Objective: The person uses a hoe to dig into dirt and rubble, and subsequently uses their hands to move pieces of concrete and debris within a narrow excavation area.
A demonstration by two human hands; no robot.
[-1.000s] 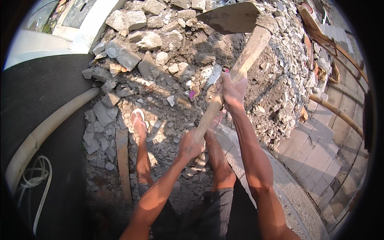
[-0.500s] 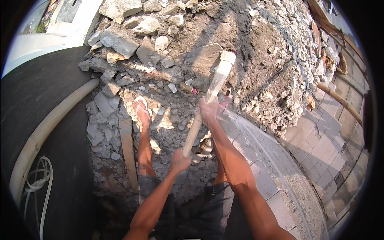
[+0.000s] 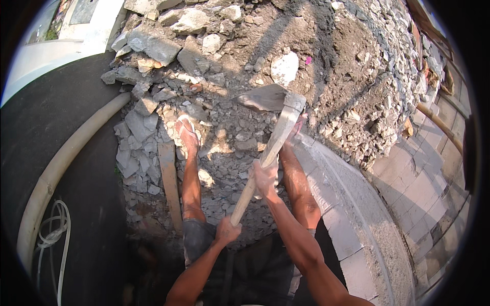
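Observation:
A hoe (image 3: 278,135) with a pale wooden handle slants up and to the right in front of me. My left hand (image 3: 227,231) wraps round the handle's near end. Farther up, about mid-handle, my right hand (image 3: 266,177) grips it too. The broad grey blade (image 3: 262,98) points left from the head, over the edge of a heap of broken concrete and soil (image 3: 316,51). Whether its edge touches the rubble I cannot tell. Just beyond the blade lies a large pale stone (image 3: 284,68).
My sandalled left foot (image 3: 187,131) stands on loose rubble beside a narrow board (image 3: 170,178). A thick pale pipe (image 3: 71,148) and a coiled hose (image 3: 53,229) are on the left. A curved concrete kerb (image 3: 357,204) runs along the right, with paving (image 3: 413,188) beyond.
The hoe's head has come nearer to me and lower in view, its blade turning to show a different side. Both hands stay on the handle. The large pale stone now shows beyond the blade.

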